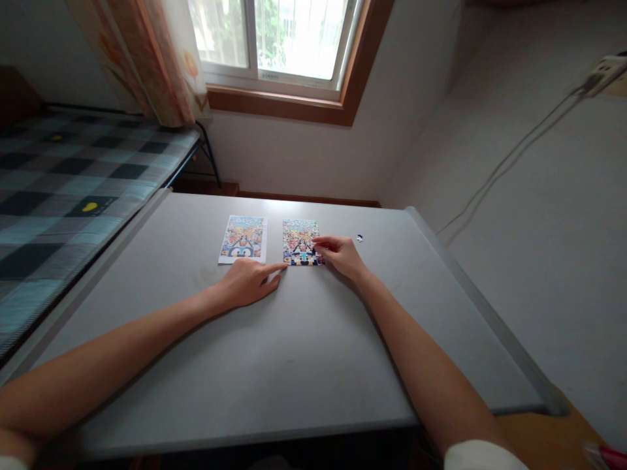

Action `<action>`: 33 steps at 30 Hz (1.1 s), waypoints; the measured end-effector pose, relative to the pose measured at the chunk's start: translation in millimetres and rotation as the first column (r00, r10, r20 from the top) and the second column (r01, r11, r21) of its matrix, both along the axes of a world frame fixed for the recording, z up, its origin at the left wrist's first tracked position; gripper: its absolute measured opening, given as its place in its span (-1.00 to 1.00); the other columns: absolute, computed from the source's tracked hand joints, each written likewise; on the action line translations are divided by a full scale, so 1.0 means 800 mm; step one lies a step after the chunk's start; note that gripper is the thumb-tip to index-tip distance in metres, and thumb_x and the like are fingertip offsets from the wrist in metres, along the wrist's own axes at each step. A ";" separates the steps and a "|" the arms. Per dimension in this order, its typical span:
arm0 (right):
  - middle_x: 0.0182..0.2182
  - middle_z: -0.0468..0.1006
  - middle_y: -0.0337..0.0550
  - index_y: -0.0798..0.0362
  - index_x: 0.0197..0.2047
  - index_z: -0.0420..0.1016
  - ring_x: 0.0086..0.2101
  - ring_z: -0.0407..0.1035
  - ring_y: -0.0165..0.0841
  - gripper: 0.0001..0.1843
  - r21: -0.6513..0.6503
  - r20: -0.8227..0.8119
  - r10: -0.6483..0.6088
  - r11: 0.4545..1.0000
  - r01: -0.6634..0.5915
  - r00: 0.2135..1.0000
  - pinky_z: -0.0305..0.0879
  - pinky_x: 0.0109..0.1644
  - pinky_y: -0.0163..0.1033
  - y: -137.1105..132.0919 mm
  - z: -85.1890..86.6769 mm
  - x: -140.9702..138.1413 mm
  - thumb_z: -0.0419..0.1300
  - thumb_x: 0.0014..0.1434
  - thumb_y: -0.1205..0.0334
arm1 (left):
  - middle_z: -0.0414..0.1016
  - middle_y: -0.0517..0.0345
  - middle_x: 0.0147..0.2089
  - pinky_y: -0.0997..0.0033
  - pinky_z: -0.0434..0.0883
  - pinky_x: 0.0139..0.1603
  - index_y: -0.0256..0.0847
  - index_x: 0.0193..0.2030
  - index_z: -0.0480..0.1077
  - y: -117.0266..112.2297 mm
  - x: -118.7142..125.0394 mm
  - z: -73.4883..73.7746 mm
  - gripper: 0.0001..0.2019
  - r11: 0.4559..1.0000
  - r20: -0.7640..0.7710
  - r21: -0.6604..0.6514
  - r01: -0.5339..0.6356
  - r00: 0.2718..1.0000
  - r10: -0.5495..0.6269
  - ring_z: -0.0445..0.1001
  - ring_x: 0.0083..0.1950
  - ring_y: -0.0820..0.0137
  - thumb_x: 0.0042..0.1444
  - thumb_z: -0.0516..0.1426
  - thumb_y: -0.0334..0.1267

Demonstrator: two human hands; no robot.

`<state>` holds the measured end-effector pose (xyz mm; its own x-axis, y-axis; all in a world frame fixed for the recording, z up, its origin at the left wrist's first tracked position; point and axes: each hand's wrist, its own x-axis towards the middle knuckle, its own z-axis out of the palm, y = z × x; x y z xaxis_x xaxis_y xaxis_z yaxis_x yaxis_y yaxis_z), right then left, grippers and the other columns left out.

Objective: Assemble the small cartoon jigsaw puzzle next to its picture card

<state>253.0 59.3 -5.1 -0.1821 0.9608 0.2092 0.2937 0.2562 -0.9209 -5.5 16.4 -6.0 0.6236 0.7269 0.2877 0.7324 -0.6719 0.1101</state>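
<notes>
A small jigsaw puzzle [300, 234], densely coloured with cartoon figures, lies flat on the table. My left hand [252, 282] rests at its lower left corner, index finger stretched out to touch the edge and thumb apart; it holds nothing. Over the puzzle's right side, the thumb and fingers of my right hand [340, 254] are pinched together. What lies between those fingertips is too small to make out. Left of the puzzle lies a printed picture sheet [243, 238] with a similar cartoon image, just beyond my left hand. A loose puzzle piece [359, 238] sits right of my right hand.
The grey-white table [294, 365] has raised side edges. A checked bed [98, 163] stands at the left, beneath a flowered curtain [147, 59]. Behind the table is a window [294, 39]. On the right wall, a cable [514, 153] hangs from a socket [607, 73].
</notes>
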 end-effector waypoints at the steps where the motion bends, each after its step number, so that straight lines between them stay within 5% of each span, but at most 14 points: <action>1: -0.40 0.61 -0.11 0.10 -0.23 0.61 -0.48 0.39 -0.40 -0.69 0.012 0.030 -0.002 1.000 0.002 1.000 0.34 -0.37 -0.25 -0.001 -0.001 -0.001 0.27 -0.02 0.11 | 0.54 0.19 -0.50 0.48 0.24 -0.45 0.03 0.08 0.45 0.000 0.000 0.000 -0.66 1.000 -0.001 0.001 -0.001 1.000 0.001 0.46 -0.50 0.40 0.22 0.02 -0.13; 28: -0.38 0.59 -0.14 0.02 -0.37 0.61 -0.44 0.35 -0.40 -0.84 0.224 0.296 -0.014 0.973 -0.055 0.955 0.28 -0.28 -0.26 -0.009 0.005 -0.013 0.19 0.08 0.24 | 0.54 0.21 -0.51 0.50 0.24 -0.44 0.01 0.08 0.45 0.000 0.001 0.003 -0.66 1.000 0.004 -0.008 -0.003 1.000 0.003 0.47 -0.50 0.41 0.21 0.03 -0.15; 33: -0.39 0.54 -0.17 0.04 -0.32 0.62 -0.48 0.28 -0.46 -0.85 0.174 0.324 0.047 0.979 -0.109 0.945 0.26 -0.31 -0.28 -0.010 0.012 -0.007 0.21 0.04 0.29 | 0.54 0.21 -0.51 0.49 0.22 -0.45 0.02 0.08 0.44 0.000 0.002 0.003 -0.66 1.000 -0.002 -0.008 -0.004 1.000 0.004 0.47 -0.49 0.40 0.21 0.03 -0.14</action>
